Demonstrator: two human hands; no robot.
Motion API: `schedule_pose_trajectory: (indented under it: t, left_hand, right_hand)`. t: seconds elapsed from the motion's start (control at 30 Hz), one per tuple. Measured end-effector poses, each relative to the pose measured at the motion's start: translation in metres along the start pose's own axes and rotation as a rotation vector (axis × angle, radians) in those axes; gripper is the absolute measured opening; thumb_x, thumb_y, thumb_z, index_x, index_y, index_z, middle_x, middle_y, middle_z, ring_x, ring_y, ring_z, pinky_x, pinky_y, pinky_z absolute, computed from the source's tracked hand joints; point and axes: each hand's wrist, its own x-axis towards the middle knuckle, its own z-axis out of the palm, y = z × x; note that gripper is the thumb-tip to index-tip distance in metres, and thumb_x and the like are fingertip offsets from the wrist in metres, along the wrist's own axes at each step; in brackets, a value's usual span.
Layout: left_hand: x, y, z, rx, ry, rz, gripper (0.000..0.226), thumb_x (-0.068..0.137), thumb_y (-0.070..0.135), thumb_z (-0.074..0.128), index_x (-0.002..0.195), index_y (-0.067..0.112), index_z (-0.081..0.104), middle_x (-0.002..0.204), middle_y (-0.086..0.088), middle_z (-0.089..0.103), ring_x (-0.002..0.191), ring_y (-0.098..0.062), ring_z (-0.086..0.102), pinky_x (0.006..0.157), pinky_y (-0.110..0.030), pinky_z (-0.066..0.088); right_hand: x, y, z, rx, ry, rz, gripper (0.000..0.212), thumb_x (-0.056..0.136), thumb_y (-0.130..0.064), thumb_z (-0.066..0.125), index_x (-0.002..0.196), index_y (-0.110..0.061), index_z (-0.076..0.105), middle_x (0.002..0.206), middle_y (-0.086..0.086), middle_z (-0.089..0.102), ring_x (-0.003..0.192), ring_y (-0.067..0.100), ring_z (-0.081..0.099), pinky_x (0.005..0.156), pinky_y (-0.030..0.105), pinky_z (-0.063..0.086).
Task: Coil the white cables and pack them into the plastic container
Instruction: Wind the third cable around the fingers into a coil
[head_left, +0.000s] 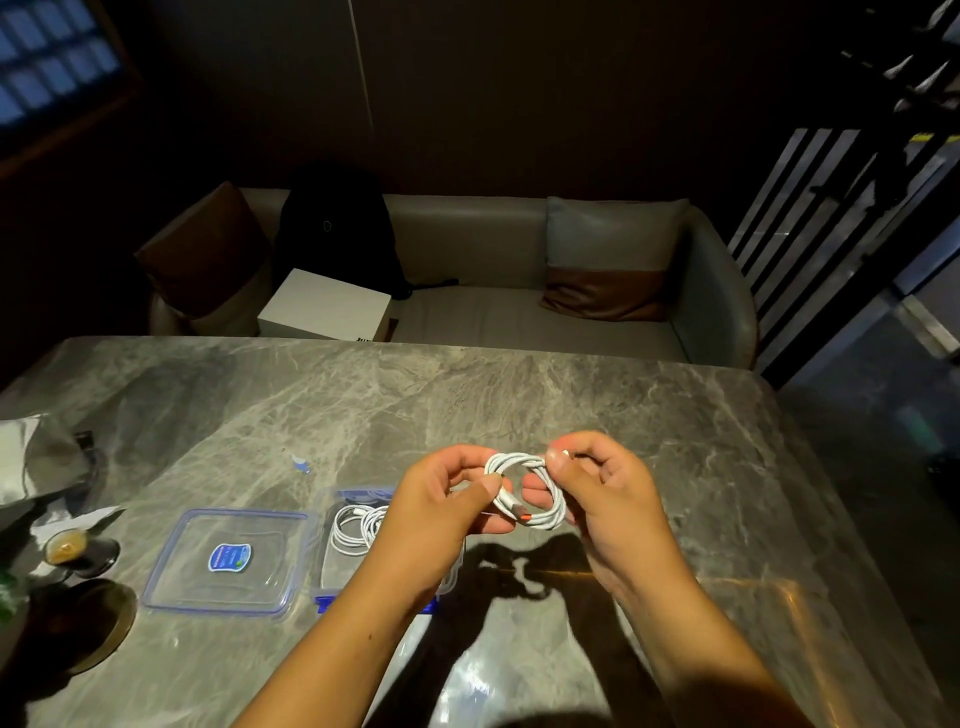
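Observation:
A white cable coil (540, 512) with an orange-tipped plug hangs above the marble table between both hands. My left hand (441, 512) pinches its left side between thumb and fingers. My right hand (605, 488) pinches the top right of the coil, where the cable end is. Below my left forearm stands the clear plastic container (332, 566) with blue clips. Another coiled white cable (356, 525) lies inside it, partly hidden by my arm.
The container's clear lid (228, 561) with a blue sticker lies left of it. A small glass with a dark drink (65, 545) and a dark round coaster (88, 626) sit at the left edge. A grey sofa with a white box (324, 304) stands beyond the table.

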Motion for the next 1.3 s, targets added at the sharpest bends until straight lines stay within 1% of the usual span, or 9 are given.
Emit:
schedule_pose_trajectory:
  t: [0.13,0.3,0.43,0.57,0.7,0.87,1.03,1.17,1.3]
  left_hand:
    - [0.000,-0.001,0.000,-0.198,0.021,-0.025,0.023,0.092,-0.007,0.055,0.112,0.001,0.064,0.099,-0.022,0.074,0.078,-0.025,0.073,0.073,-0.035,0.060]
    - [0.002,-0.004,-0.008,-0.212,-0.003,0.022,0.026,0.093,-0.008,0.053,0.113,0.002,0.065,0.095,-0.017,0.074,0.079,-0.022,0.072,0.076,-0.032,0.059]
    - [0.003,-0.009,-0.013,-0.236,-0.050,-0.007,0.028,0.093,-0.006,0.055,0.119,0.003,0.062,0.093,-0.019,0.070,0.078,-0.024,0.070,0.073,-0.032,0.058]
    - [0.004,-0.017,-0.009,-0.228,-0.033,-0.091,0.030,0.090,-0.002,0.061,0.119,0.002,0.061,0.093,-0.018,0.068,0.079,-0.024,0.065,0.072,-0.031,0.055]
    - [0.003,-0.021,-0.005,-0.244,0.024,-0.159,0.024,0.093,-0.001,0.057,0.116,0.002,0.061,0.088,-0.013,0.071,0.074,-0.020,0.065,0.066,-0.027,0.056]
    - [0.003,-0.029,-0.005,0.087,0.045,-0.077,0.028,0.081,0.012,0.078,0.106,0.013,0.066,0.092,-0.012,0.073,0.076,-0.022,0.069,0.072,-0.040,0.059]
    - [0.009,-0.035,-0.011,0.136,0.113,-0.119,0.015,0.085,-0.001,0.071,0.097,-0.004,0.064,0.080,-0.025,0.069,0.062,-0.025,0.068,0.073,-0.044,0.058]
    - [0.008,-0.038,-0.019,-0.029,0.068,-0.126,0.014,0.090,-0.005,0.061,0.102,-0.005,0.069,0.085,-0.023,0.073,0.066,-0.020,0.069,0.064,-0.026,0.060]
    - [0.005,-0.047,-0.025,-0.233,0.051,-0.115,0.020,0.092,-0.003,0.056,0.107,-0.004,0.069,0.095,-0.026,0.073,0.078,-0.026,0.073,0.069,-0.028,0.060]
  right_hand:
    - [0.002,0.005,0.002,0.166,-0.024,0.149,0.008,0.092,0.001,0.058,0.086,-0.003,0.060,0.070,0.015,0.070,0.062,0.021,0.071,0.056,0.028,0.058]
    - [0.006,0.003,-0.005,-0.089,-0.164,0.085,0.015,0.091,0.001,0.061,0.079,-0.007,0.059,0.064,0.013,0.063,0.049,0.014,0.059,0.048,0.022,0.049]
    - [0.011,-0.001,-0.016,-0.365,-0.352,0.090,0.013,0.092,-0.008,0.062,0.102,-0.008,0.071,0.071,0.012,0.064,0.056,0.011,0.055,0.051,0.023,0.045]
    - [0.011,0.006,-0.017,-0.456,-0.380,0.137,0.020,0.098,-0.008,0.054,0.097,-0.004,0.074,0.057,0.007,0.056,0.047,0.010,0.047,0.048,0.025,0.038]
    - [0.005,0.023,-0.011,-0.676,-0.243,-0.078,0.022,0.095,-0.014,0.057,0.090,-0.022,0.077,0.054,-0.003,0.061,0.048,0.012,0.054,0.052,0.029,0.045]
    - [-0.002,0.027,-0.008,-1.053,-0.077,-0.417,0.020,0.092,-0.017,0.063,0.100,-0.030,0.076,0.077,-0.016,0.064,0.074,0.001,0.060,0.065,0.006,0.039]
    - [-0.002,0.032,-0.008,-0.799,-0.032,-0.270,0.019,0.094,-0.010,0.061,0.096,-0.019,0.077,0.079,-0.004,0.067,0.060,0.004,0.064,0.057,0.005,0.044]
    - [0.005,0.039,-0.008,-0.496,-0.050,-0.059,0.024,0.096,-0.010,0.057,0.088,-0.019,0.077,0.059,0.005,0.066,0.050,0.015,0.058,0.054,0.026,0.049]
    - [0.008,0.046,-0.001,-0.238,-0.052,0.068,0.027,0.096,-0.005,0.055,0.083,-0.011,0.078,0.055,0.010,0.061,0.046,0.013,0.052,0.047,0.020,0.045]
